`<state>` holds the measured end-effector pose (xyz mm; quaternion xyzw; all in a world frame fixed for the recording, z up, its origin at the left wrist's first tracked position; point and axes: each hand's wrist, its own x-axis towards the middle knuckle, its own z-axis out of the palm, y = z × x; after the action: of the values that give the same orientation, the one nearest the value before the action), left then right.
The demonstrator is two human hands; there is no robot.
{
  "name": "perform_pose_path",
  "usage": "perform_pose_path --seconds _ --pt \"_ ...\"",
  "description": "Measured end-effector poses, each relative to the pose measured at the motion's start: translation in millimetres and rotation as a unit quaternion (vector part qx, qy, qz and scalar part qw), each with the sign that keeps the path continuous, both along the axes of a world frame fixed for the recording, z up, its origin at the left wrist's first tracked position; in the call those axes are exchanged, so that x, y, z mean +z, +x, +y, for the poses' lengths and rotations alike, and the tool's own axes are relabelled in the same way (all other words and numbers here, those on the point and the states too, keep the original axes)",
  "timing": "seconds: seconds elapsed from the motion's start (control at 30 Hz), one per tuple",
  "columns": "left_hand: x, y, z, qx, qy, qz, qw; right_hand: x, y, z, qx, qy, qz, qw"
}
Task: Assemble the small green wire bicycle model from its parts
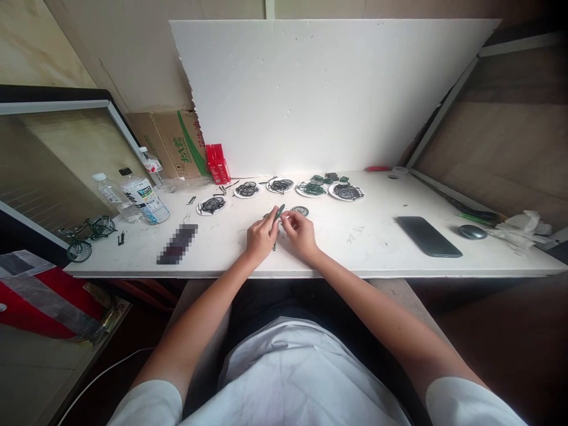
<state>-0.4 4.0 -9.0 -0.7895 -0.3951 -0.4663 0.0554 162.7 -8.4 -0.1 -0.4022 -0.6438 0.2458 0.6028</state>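
Observation:
Both my hands meet over the middle of the white table [337, 248]. My left hand [261, 235] is closed round a small dark green metal part [279, 212] that sticks up and away from it. My right hand [300, 231] pinches the same part from the right, fingers curled. A small round dark piece [300, 210] lies on the table just beyond my right hand. Further back stand several white plates [212, 205] holding small dark and green parts.
A small green model bicycle [85, 235] stands at the table's left edge, near three plastic bottles [144, 195]. A black phone [428, 236] and a dark mouse [473, 232] lie to the right. A red box [217, 163] and a white board [328, 94] stand behind.

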Motion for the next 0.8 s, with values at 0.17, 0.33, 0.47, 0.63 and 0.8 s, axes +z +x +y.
perform_pose_path --seconds 0.17,0.33,0.47,0.63,0.8 --pt "1.0 0.0 -0.4 -0.011 0.006 -0.008 1.000 6.2 -0.7 -0.2 0.054 -0.054 0.066 0.995" --pt "2.1 0.1 -0.7 -0.020 -0.002 -0.007 1.000 6.6 -0.4 6.2 0.111 -0.110 0.124 0.980" --pt "0.3 -0.5 1.1 -0.010 -0.006 -0.002 1.000 6.3 0.8 8.9 0.139 -0.140 0.144 0.970" --pt "-3.3 -1.2 4.4 -0.010 -0.009 0.005 1.000 8.3 1.7 7.7 0.150 -0.155 0.147 0.965" --pt "-4.7 -1.7 5.9 -0.019 0.000 0.007 1.000 8.5 2.6 8.0 0.174 -0.171 0.157 0.957"
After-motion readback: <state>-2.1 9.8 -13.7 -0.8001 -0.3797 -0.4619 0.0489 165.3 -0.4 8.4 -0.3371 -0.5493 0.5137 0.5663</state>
